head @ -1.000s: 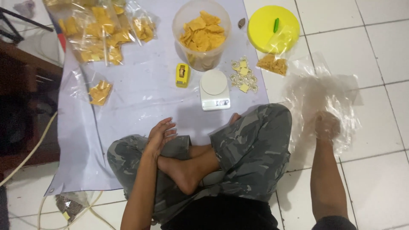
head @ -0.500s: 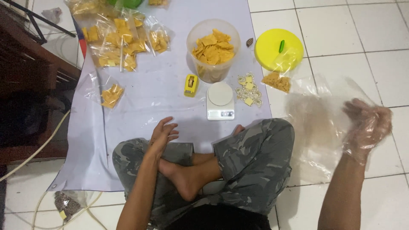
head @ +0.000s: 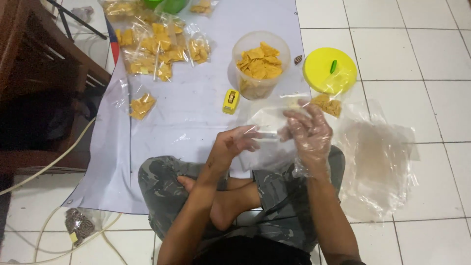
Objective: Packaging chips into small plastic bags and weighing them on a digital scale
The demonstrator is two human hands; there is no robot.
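I sit cross-legged on a pale sheet [head: 186,118] on the floor. My left hand [head: 234,145] and my right hand [head: 308,132], which wears a thin clear plastic glove, are raised in front of me. Together they hold an empty clear plastic bag [head: 267,130] by its top edge. Just beyond the bag stands a clear tub of yellow chips [head: 260,64]. A small yellow object [head: 230,101] lies left of the tub. The bag hides what lies on the sheet behind it.
A yellow lid [head: 329,70] with a green item on it lies right of the tub, loose chips [head: 327,104] beside it. A pile of empty clear bags [head: 375,157] lies at my right. Filled chip bags [head: 157,46] lie far left. Dark wooden furniture [head: 34,64] stands at left.
My right hand came in from the pile of bags at my right with a clear bag. My left hand rose off my knee and took hold of the same bag.
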